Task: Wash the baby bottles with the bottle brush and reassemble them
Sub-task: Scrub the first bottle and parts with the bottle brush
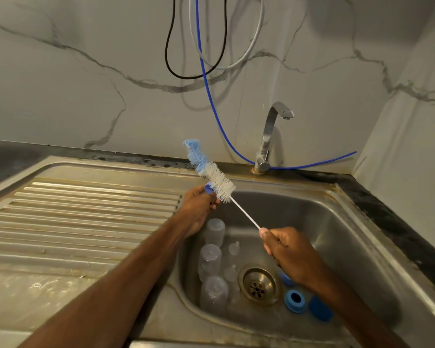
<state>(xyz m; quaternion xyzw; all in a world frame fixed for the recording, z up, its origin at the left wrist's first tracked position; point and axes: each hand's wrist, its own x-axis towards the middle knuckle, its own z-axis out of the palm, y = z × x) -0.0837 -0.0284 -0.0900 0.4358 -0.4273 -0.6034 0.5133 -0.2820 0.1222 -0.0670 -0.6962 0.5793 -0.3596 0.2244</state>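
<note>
Now the brush (215, 175) slants above the sink (337, 222), bristles up. The right hand (289, 254) grips its lower end; the left hand (199, 209) pinches a blue ring (208, 189) beside the bristles. Clear bottles (210, 262) lie in the sink, left of the drain (259, 285).

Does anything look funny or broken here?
Yes. The bottle brush has a blue tip kinked sideways instead of straight. Loose cables also dangle down the wall above the sink.
</note>
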